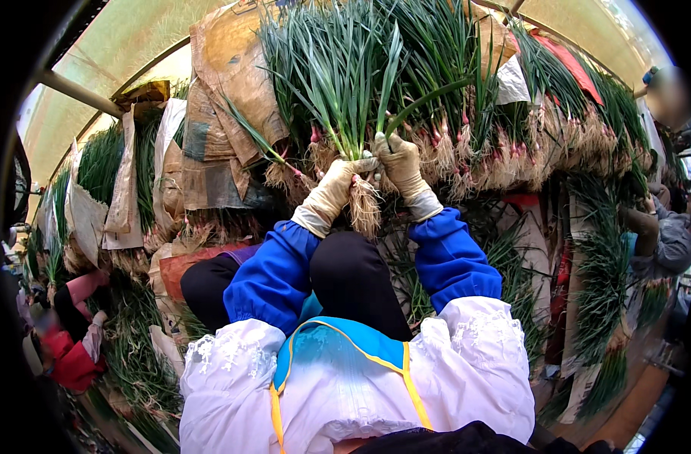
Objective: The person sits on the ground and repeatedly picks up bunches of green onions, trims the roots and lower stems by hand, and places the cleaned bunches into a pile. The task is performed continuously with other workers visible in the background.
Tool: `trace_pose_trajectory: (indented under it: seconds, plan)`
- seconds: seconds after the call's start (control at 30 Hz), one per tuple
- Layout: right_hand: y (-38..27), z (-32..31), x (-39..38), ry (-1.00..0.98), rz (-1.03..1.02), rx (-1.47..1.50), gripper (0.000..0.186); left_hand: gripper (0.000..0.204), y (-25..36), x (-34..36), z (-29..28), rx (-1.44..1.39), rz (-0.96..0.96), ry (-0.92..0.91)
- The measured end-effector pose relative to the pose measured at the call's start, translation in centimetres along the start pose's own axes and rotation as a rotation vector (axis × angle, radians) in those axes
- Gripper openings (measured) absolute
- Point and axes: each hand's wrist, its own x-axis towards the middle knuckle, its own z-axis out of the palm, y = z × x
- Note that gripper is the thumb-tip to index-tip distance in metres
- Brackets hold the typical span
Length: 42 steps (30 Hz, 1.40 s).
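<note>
My left hand (332, 191), in a cream glove, is wrapped round the lower stems of a bunch of green onions (347, 106). Its long green leaves fan upward, and pale stringy roots (364, 206) hang below my fist. Close beside it, my right hand (401, 168), gloved too, is closed on the base of a separate green onion (383, 102). A thick curved green stalk (429, 97) rises from that same grip; whether it belongs to the same plant, I cannot tell. Just behind both hands lies a long row of green onions (436, 53), roots toward me.
Brown sacking (228, 113) covers part of the row at left. More green onions (599, 265) lie to the right and in a heap (137, 348) at lower left. A person in red (73, 359) is at far left, another in grey (671, 242) at far right.
</note>
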Motion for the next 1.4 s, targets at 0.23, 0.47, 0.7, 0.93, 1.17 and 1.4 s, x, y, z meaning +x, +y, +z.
trace_pose_trajectory:
  seconds: [0.23,0.47,0.7,0.93,1.17,1.4]
  plan:
    - [-1.2,-11.3,-6.3,0.222,0.387,1.196,0.028,0.015,2.8,-1.0,-2.1,0.043,0.134,-0.087]
    - [-0.4,-12.8,-8.0,-0.587,0.915,0.168,0.039,0.024,2.1,-2.0,-3.0,0.045,0.022,-0.135]
    - [-3.2,4.8,2.1,0.226,0.866,1.153,0.030,0.014,0.0,-1.6,-3.1,0.277,0.266,0.038]
    - [-2.0,2.3,0.2,0.161,0.755,1.917,0.019,0.018,3.5,-4.5,-2.3,0.642,0.303,0.005]
    - [2.9,-14.7,-5.8,-0.737,0.262,-1.197,0.045,0.045,12.0,-5.5,0.2,0.146,0.515,-0.390]
    - [4.5,-9.4,5.7,-0.109,0.252,-0.808,0.025,0.020,6.9,-0.6,2.9,0.161,0.136,-0.107]
